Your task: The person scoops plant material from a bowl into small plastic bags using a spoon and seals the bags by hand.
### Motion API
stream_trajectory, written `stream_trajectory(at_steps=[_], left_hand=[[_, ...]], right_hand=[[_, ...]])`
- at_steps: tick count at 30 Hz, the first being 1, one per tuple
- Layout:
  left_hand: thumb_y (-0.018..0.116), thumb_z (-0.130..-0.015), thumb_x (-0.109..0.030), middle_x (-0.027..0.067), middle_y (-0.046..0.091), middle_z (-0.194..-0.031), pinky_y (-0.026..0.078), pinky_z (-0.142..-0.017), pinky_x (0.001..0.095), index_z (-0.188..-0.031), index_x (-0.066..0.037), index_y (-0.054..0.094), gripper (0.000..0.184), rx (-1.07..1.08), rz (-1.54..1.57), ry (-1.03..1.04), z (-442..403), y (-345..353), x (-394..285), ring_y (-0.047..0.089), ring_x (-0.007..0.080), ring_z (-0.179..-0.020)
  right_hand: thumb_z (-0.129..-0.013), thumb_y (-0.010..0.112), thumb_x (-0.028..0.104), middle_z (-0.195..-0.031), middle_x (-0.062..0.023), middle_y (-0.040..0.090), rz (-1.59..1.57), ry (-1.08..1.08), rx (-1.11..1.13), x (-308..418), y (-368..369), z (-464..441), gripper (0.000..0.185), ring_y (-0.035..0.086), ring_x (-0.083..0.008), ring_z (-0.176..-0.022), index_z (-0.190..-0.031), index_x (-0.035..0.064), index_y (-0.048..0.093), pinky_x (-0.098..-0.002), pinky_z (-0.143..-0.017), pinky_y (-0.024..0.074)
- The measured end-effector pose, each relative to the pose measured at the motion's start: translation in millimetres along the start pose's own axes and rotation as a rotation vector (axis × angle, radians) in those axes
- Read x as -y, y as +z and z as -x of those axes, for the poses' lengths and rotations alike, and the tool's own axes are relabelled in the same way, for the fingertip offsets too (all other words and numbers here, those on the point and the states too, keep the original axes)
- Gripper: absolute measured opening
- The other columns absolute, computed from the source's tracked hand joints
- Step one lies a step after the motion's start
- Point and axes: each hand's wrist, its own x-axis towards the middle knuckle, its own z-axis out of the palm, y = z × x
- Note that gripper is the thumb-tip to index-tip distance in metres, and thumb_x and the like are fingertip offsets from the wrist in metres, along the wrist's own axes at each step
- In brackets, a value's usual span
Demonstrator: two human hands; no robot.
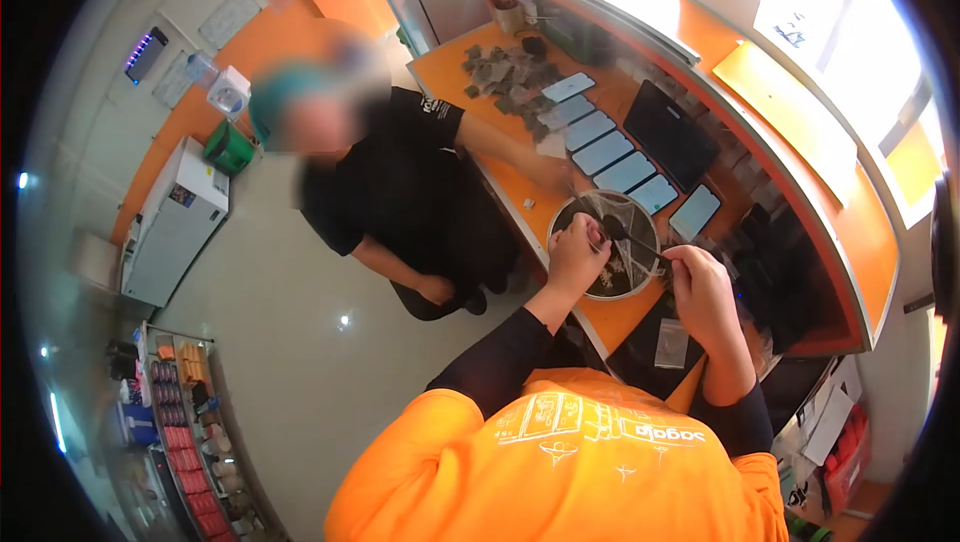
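My right hand [703,292] grips the handle of a dark spoon [614,230], whose bowl end points left, close to my left hand. My left hand [578,257] is closed, its fingers around something small that I cannot make out. Both hands are over a round tub [655,282] with a light rim, lined with clear plastic. Pale crumbly bits [615,272] show inside it. A co-worker's hand [552,174] reaches over the counter beyond the tub, and its fingers are blurred.
Several flat pale-screened phones [603,153] lie in a row on the orange counter [440,67], beside a black laptop-like slab [672,135]. Small grey packets [510,77] are heaped farther back. A clear bag [671,344] lies near my right forearm. A co-worker [410,192] in black stands at left.
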Motion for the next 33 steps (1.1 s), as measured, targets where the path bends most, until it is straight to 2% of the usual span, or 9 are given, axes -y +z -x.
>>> stream_trajectory(at_steps=[7,10,13,15,18,20,23,25,33], left_hand=[[0.075,-0.080,-0.007,0.0054,0.059,-0.082,0.049,-0.074,0.0355,-0.099,-0.006,0.049,0.032,0.050,0.290,0.182,20,-39,-11,0.062,0.0225,-0.079],[0.071,-0.086,-0.007,0.0036,0.057,-0.091,0.049,-0.083,0.0303,-0.102,-0.006,0.048,0.028,0.128,0.456,0.019,31,-50,-9,0.059,0.0150,-0.086],[0.071,-0.086,-0.006,0.0028,0.055,-0.097,0.047,-0.088,0.0292,-0.102,-0.008,0.048,0.028,0.240,0.639,-0.017,31,-60,-20,0.057,0.0148,-0.094],[0.068,-0.090,-0.013,0.0019,0.052,-0.100,0.047,-0.097,0.0320,-0.102,-0.010,0.049,0.023,0.468,1.141,-0.239,26,-73,-17,0.056,0.0153,-0.100],[0.064,-0.092,-0.026,0.0018,0.051,-0.101,0.045,-0.104,0.0359,-0.103,-0.012,0.050,0.023,0.642,1.518,-0.224,16,-99,-53,0.053,0.0162,-0.108],[0.064,-0.092,-0.030,0.0017,0.051,-0.103,0.044,-0.104,0.0352,-0.103,-0.012,0.050,0.025,0.711,1.601,-0.195,11,-98,-64,0.051,0.0164,-0.111],[0.064,-0.089,-0.037,0.0028,0.051,-0.109,0.040,-0.102,0.0329,-0.108,-0.012,0.051,0.035,0.794,1.463,-0.146,10,-91,-91,0.048,0.0171,-0.116],[0.065,-0.087,-0.040,0.0034,0.050,-0.113,0.038,-0.102,0.0321,-0.111,-0.010,0.051,0.041,0.854,1.388,-0.118,15,-81,-108,0.046,0.0164,-0.120],[0.058,-0.095,-0.039,0.0056,0.045,-0.136,0.037,-0.108,0.0318,-0.139,-0.001,0.043,0.060,1.053,0.985,0.118,64,-48,-127,0.047,0.0147,-0.126]], right_hand=[[-0.099,0.054,0.008,-0.077,-0.0119,0.060,-0.260,0.301,0.192,-100,68,29,0.017,0.056,-0.0185,-0.070,-0.110,-0.0004,0.063,-0.0328,-0.065,0.0461],[-0.098,0.055,0.009,-0.077,-0.0131,0.061,-0.361,0.189,0.133,-136,113,51,0.016,0.059,-0.0193,-0.071,-0.110,0.0010,0.064,-0.0319,-0.067,0.0475],[-0.094,0.061,0.015,-0.088,-0.0175,0.065,-0.156,0.273,0.212,-126,108,63,0.023,0.066,-0.0327,-0.084,-0.113,0.0038,0.062,-0.0409,-0.074,0.0513],[-0.090,0.065,0.020,-0.101,-0.0195,0.066,0.078,0.231,0.251,-110,97,70,0.033,0.064,-0.0432,-0.094,-0.119,0.0047,0.059,-0.0471,-0.081,0.0522],[-0.093,0.066,0.021,-0.106,-0.0153,0.066,0.413,0.083,0.145,-83,77,74,0.035,0.066,-0.0352,-0.098,-0.122,0.0036,0.057,-0.0419,-0.085,0.0525],[-0.095,0.065,0.022,-0.110,-0.0125,0.066,-0.185,0.207,0.204,-52,59,66,0.036,0.064,-0.0277,-0.104,-0.125,0.0033,0.056,-0.0388,-0.088,0.0514],[-0.101,0.061,0.022,-0.121,-0.0070,0.062,-0.999,0.191,0.376,-12,31,60,0.038,0.059,-0.0139,-0.107,-0.132,0.0019,0.053,-0.0313,-0.092,0.0484],[-0.100,0.063,0.020,-0.111,-0.0029,0.061,-1.228,0.194,0.331,-2,30,66,0.037,0.058,-0.0099,-0.099,-0.130,0.0012,0.052,-0.0290,-0.088,0.0489],[-0.095,0.069,0.015,-0.098,0.0006,0.063,-0.960,0.160,0.103,-25,26,114,0.026,0.059,-0.0065,-0.091,-0.117,0.0017,0.060,-0.0248,-0.079,0.0497]])
